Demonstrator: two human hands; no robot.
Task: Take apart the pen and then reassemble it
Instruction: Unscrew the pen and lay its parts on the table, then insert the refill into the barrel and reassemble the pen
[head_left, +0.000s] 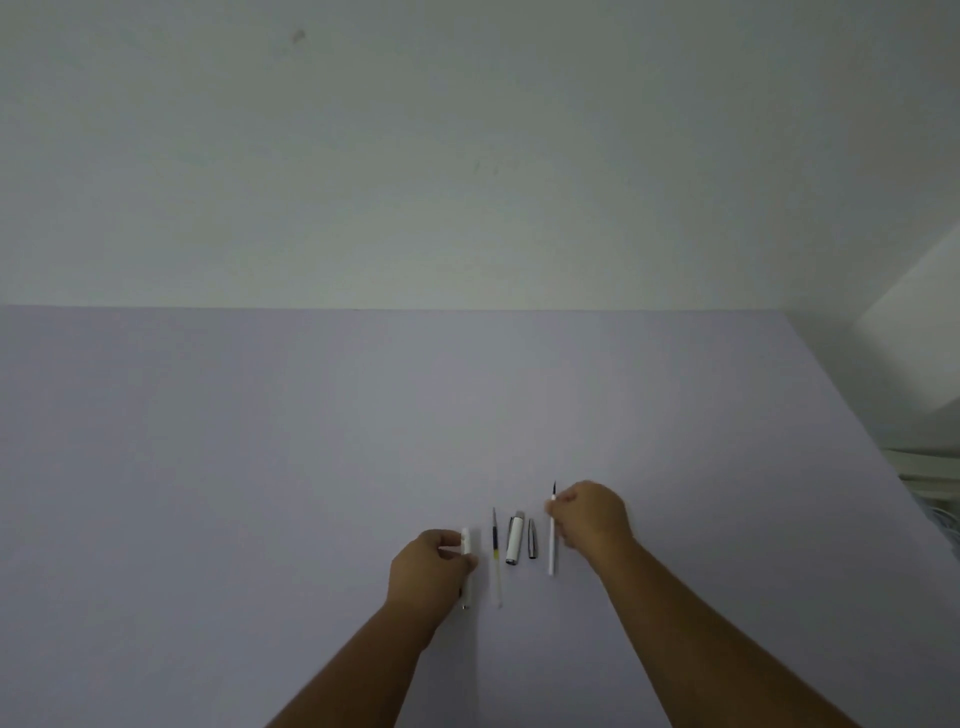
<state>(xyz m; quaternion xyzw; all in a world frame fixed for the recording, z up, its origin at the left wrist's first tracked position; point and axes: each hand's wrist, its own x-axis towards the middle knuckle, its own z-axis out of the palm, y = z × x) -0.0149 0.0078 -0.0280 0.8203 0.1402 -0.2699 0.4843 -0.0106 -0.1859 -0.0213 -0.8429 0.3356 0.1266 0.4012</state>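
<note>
The pen lies apart on the counter (311, 441); left hand (428, 571) fingers pinch a white barrel (466, 545), right hand (592, 514) a thin refill (551, 545), with reassembly still left.

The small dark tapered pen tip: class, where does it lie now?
Head view: the small dark tapered pen tip lies on the table between the white clipped cap and the right hand.

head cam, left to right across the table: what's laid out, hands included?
left hand → white pen barrel → refill → white cap → dark tip cone → thin white tube → right hand
</note>
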